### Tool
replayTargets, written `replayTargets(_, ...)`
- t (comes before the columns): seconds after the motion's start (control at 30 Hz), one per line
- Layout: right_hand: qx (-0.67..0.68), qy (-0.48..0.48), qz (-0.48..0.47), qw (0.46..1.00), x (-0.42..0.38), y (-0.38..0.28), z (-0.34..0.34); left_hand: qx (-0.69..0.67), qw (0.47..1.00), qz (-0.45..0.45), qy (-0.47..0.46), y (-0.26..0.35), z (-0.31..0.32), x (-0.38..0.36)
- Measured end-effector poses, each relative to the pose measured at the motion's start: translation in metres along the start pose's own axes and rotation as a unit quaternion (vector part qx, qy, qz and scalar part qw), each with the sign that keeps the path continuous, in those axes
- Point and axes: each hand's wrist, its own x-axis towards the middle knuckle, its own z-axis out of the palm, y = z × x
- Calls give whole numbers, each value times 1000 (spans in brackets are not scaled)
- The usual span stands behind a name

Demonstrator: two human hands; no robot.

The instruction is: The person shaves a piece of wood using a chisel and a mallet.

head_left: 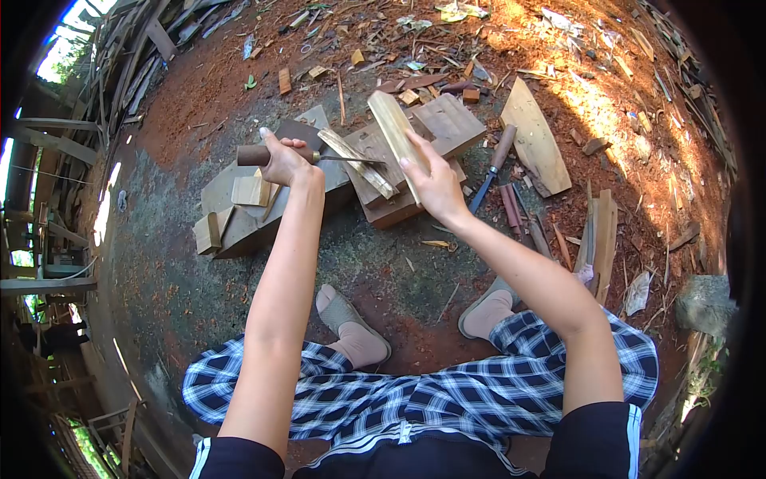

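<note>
My left hand (287, 160) is wrapped round the brown wooden handle (254, 156) of a tool whose thin metal blade (351, 160) points right. The blade crosses a rough, pale split stick (357, 164) that lies tilted on wooden blocks. In my right hand (435, 182) is a long flat wood piece (391, 132), held upright at a slant over the dark wooden block (448, 124). A small light wood block (250, 191) rests on the grey wood at the left, below my left hand.
Right of the blocks lie a wooden-handled blade (503, 148), a pointed board (536, 140), dark red sticks (511, 209) and an upright plank (605, 247). Wood scraps cover the reddish ground. My sandalled feet (351, 323) are below the blocks; a grey stone (706, 305) stands far right.
</note>
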Motion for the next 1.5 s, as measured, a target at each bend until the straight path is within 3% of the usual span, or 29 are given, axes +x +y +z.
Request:
replayTargets(0.1, 11, 15, 33, 999, -14, 17, 10, -15, 1000, 15, -16, 3, 14, -15)
replayTargets(0.2, 0, 27, 50, 998, -22, 27, 17, -47, 985, 45, -158, 7, 27, -30)
replayTargets(0.37, -37, 81, 103, 991, -18, 15, 18, -40, 972, 30, -230, 18, 42, -41)
replayTargets(0.43, -55, 165, 5, 985, -8, 20, 19, -44, 959, 83, -269, 21, 43, -38)
replayTargets(0.53, -83, 135, -28, 987, 11, 25, 16, -20, 944, 151, -291, 27, 43, -34)
replayTargets(0.67, -164, 57, -87, 981, 16, 31, 26, 15, 943, 163, -289, 33, 40, -30)
replayTargets(0.8, -164, 48, -82, 982, 13, 24, 24, 9, 947, 158, -278, 32, 33, -21)
replayTargets(1.1, -6, 1, -8, 1000, -50, 8, 11, -2, 947, 127, -295, 34, 24, -31)
replayTargets(1.23, 26, 15, 28, 999, -44, 3, 10, -16, 943, 116, -312, 40, 28, -39)
replayTargets(1.5, -18, 98, -23, 995, -8, 25, 2, 15, 923, 96, -372, 35, 31, -51)
